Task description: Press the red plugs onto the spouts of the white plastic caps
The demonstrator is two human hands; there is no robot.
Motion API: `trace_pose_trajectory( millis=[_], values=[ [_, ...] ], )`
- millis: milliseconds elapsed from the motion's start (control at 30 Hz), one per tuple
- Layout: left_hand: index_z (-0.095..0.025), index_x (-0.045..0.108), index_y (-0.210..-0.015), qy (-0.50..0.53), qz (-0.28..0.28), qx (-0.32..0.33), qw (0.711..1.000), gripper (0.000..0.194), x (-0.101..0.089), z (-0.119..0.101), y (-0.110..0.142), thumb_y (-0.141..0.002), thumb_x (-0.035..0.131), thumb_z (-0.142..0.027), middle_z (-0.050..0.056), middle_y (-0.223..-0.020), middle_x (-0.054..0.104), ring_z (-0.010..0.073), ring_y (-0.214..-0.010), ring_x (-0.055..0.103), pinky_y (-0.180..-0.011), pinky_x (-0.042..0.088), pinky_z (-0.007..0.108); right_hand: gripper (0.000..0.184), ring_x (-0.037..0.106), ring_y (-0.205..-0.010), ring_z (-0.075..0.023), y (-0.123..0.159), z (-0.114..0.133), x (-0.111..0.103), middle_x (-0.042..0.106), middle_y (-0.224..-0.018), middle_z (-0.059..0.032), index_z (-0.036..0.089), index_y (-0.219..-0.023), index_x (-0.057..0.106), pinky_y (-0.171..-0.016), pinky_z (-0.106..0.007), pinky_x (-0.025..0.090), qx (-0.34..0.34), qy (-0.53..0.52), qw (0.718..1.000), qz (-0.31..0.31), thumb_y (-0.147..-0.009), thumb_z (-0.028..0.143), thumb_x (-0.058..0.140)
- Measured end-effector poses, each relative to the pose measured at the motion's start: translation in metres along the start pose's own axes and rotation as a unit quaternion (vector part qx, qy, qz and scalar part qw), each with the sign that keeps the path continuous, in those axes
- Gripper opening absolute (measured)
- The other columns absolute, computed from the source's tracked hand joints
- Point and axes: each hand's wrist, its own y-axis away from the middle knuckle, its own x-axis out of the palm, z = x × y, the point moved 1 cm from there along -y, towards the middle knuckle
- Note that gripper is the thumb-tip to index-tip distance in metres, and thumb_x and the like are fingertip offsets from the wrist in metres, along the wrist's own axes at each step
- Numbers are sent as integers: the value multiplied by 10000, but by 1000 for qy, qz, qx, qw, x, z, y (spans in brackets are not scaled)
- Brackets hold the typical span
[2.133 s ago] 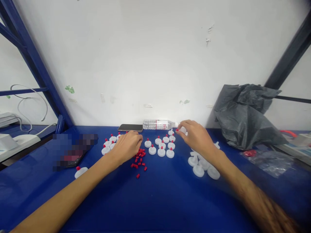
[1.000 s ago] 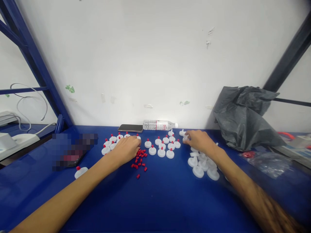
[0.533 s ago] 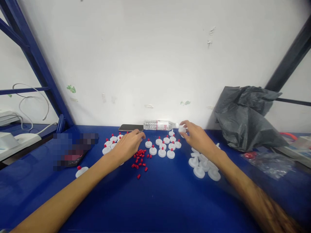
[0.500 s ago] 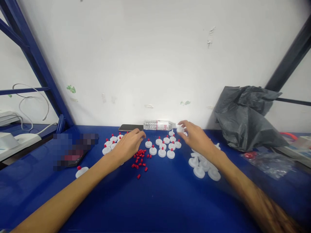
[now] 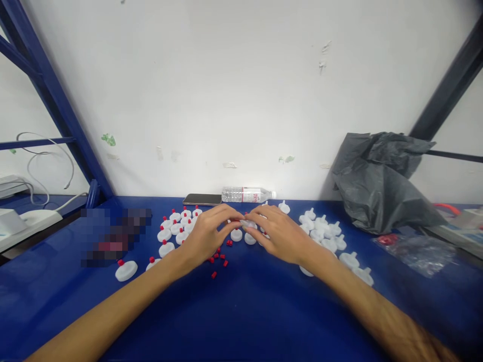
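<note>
My left hand (image 5: 211, 229) and my right hand (image 5: 281, 234) meet over the middle of the table, fingertips almost touching. Between the thumb and fingers of my right hand is a white nozzle cap (image 5: 249, 223), mostly covered. The left thumb and fingers are pinched together at its end; whatever small piece they hold is hidden. Below the left hand lie several loose small red caps (image 5: 214, 274). White nozzle caps with red tips (image 5: 126, 270) stand to the left, and others are partly hidden under my hands. White nozzle caps without red tips (image 5: 322, 234) cluster beyond my right wrist.
A clear plastic bottle (image 5: 247, 194) and a dark phone (image 5: 203, 199) lie along the wall. A grey plastic bag (image 5: 381, 181) stands at the right, with a clear bag (image 5: 422, 254) before it. Blue frame posts (image 5: 64, 105) rise at the left.
My right hand has come from near the bottle to the middle with the white nozzle cap. My left hand has moved slightly right and forward of the red caps to meet it.
</note>
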Motion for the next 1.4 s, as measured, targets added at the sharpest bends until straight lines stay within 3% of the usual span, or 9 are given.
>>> trace_pose_trajectory(
  millis=[200,567,700,900,1033,1200,1400],
  values=[
    [-177,711,-970,-8,-9,23,1000,82,1,0,0,-956,634,-153,46,-931,715,151,-874,673,-803,557,269,296,682,-1024,-248,1,0,-1,739,-1107,-86,178,-1218,613,-950,-435,548,-15,-22,999,-44,-976,349,612],
    [-187,725,-984,11,-15,-36,999,68,1,2,2,-930,695,-216,31,-914,736,152,-842,677,-793,552,274,278,671,-1098,-239,0,-1,-3,730,-1168,-71,229,-1241,565,-1015,-473,531,-20,-67,995,-75,-973,279,620],
    [-189,731,-1022,-52,34,-54,997,156,2,9,4,-971,645,-308,41,-920,746,171,-823,681,-764,545,301,235,699,-1045,-218,1,-1,-3,745,-1122,-59,230,-1200,587,-956,-426,564,-22,-82,991,-104,-971,271,623],
    [-186,727,-968,-62,103,-24,992,246,3,15,8,-1034,514,-291,42,-901,744,196,-838,675,-758,520,321,121,723,-1019,-215,2,2,-2,773,-1124,-39,263,-1100,625,-1064,-495,511,-34,-89,988,-124,-981,276,605],
    [-197,724,-924,-41,97,-40,994,248,-1,11,5,-1030,523,-298,32,-835,721,171,-743,637,-686,483,301,58,722,-1051,-203,1,3,-2,779,-1140,-30,266,-1014,634,-1032,-462,525,-30,-97,985,-139,-985,236,592],
    [-180,730,-883,-50,98,-53,993,251,-2,4,2,-1018,534,-262,24,-766,696,157,-693,611,-657,461,286,119,729,-1053,-201,3,2,2,779,-1159,-55,250,-953,655,-997,-435,543,-51,-109,979,-162,-988,186,561],
    [-193,742,-1003,-48,42,-75,995,175,-3,10,0,-997,587,-274,42,-936,754,173,-840,686,-771,516,284,69,712,-1116,-218,-3,-2,-5,789,-1072,-28,258,-1013,637,-1117,-479,453,-15,-90,984,-151,-977,313,615]
  ],
)
